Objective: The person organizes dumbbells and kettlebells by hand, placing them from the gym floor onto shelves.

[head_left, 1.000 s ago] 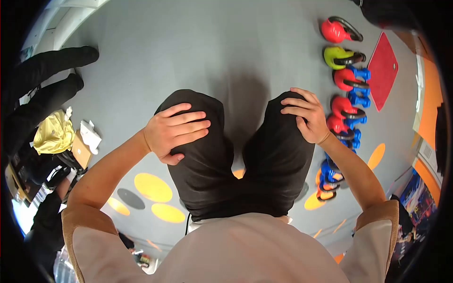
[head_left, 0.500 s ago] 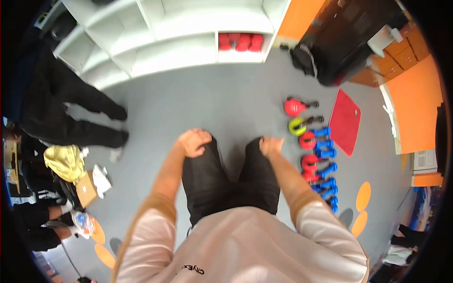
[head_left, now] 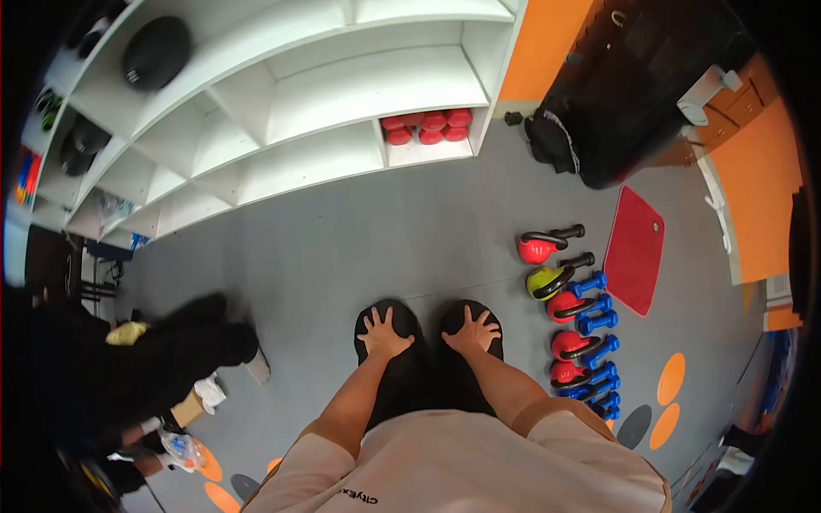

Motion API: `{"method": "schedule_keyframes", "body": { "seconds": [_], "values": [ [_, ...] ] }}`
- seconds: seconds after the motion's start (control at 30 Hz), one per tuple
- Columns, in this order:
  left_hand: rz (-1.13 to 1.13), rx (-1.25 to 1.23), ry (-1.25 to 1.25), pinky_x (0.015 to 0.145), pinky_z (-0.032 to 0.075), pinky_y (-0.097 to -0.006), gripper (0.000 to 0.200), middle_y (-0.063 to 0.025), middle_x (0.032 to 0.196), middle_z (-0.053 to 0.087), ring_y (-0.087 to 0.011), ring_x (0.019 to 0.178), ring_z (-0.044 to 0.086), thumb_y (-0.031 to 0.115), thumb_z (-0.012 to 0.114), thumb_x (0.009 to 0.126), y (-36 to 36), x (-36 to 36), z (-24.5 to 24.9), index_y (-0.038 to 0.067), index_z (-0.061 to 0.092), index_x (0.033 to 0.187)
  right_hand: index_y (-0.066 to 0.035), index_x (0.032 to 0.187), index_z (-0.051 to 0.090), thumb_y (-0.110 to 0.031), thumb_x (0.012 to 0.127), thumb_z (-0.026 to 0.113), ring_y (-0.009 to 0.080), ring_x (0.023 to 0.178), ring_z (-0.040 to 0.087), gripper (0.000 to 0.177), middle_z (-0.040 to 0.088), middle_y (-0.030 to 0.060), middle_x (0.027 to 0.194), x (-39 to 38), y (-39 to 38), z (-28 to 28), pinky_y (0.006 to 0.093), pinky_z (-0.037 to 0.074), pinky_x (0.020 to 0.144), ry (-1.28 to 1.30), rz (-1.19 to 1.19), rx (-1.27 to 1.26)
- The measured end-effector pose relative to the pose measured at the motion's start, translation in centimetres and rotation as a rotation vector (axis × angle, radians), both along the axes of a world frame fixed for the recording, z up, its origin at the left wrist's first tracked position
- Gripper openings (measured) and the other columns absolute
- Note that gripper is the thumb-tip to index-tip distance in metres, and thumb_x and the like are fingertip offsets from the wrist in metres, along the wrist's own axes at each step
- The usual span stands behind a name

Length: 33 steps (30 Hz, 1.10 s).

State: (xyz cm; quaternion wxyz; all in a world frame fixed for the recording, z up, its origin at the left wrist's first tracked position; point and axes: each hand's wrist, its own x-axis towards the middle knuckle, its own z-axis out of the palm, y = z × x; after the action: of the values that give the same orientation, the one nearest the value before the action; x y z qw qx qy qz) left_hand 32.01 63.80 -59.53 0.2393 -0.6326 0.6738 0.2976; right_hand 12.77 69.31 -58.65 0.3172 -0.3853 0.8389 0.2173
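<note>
My left hand rests flat on my left knee, fingers spread over the black trousers. On the other knee lies my right hand, its fingers spread too. Neither hand holds anything. To the right of my legs stands a row of kettlebells, among them a red kettlebell and a yellow-green kettlebell. Beside them lie several blue dumbbells, and a black dumbbell is near the far end.
A white shelf unit spans the front, with red dumbbells in a lower compartment and a black ball higher up. A red mat lies right. At left are a person in dark clothes and a cardboard box.
Both hands have moved from gripping the sides of my knees to lying spread on top. My view has shifted, showing more of the shelf. The person at left has bent or lowered.
</note>
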Motion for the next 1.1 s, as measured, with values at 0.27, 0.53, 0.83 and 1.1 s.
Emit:
{"method": "schedule_keyframes", "body": {
  "seconds": [0.27, 0.53, 0.83, 1.1],
  "values": [
    [-0.059, 0.044, -0.14, 0.099, 0.035, -0.0614, 0.09, -0.0162, 0.154, 0.014, -0.0418, 0.137, 0.025, 0.057, 0.06, 0.075, -4.8, -2.6, -3.1, 0.022, 0.022, 0.149, -0.031, 0.149, 0.02, -0.06, 0.068, 0.067, 0.0498, 0.131, 0.028, 0.098, 0.016, 0.0209, 0.152, -1.2, -4.3, -2.0, 0.0555, 0.025, 0.105, 0.007, -0.046, 0.113],
    [-0.082, 0.154, -0.19, 0.101, 0.034, -0.0582, 0.088, -0.0155, 0.154, 0.017, -0.0411, 0.136, 0.026, 0.054, 0.06, 0.075, -7.4, -3.1, -4.1, 0.022, 0.024, 0.148, -0.031, 0.149, 0.021, -0.057, 0.07, 0.065, 0.0489, 0.132, 0.026, 0.094, 0.015, 0.0205, 0.152, -2.2, -7.5, -2.8, 0.055, 0.023, 0.105, -0.027, -0.098, 0.216],
    [-0.086, 0.182, -0.206, 0.103, 0.033, -0.0556, 0.088, -0.0159, 0.153, 0.018, -0.0408, 0.136, 0.026, 0.048, 0.064, 0.073, -8.4, -4.2, -4.4, 0.022, 0.025, 0.148, -0.033, 0.148, 0.021, -0.055, 0.071, 0.064, 0.0468, 0.132, 0.026, 0.091, 0.016, 0.018, 0.153, -3.2, -8.3, -3.0, 0.0546, 0.02, 0.107, -0.056, -0.16, 0.23],
    [-0.095, 0.201, -0.254, 0.103, 0.033, -0.0567, 0.088, -0.0163, 0.153, 0.017, -0.0409, 0.136, 0.025, 0.048, 0.063, 0.074, -8.7, -5.0, -4.0, 0.021, 0.024, 0.148, -0.034, 0.147, 0.023, -0.053, 0.07, 0.065, 0.0457, 0.132, 0.026, 0.089, 0.017, 0.0179, 0.152, -3.4, -8.2, -3.3, 0.0542, 0.019, 0.108, -0.048, -0.162, 0.206]
  ]
}}
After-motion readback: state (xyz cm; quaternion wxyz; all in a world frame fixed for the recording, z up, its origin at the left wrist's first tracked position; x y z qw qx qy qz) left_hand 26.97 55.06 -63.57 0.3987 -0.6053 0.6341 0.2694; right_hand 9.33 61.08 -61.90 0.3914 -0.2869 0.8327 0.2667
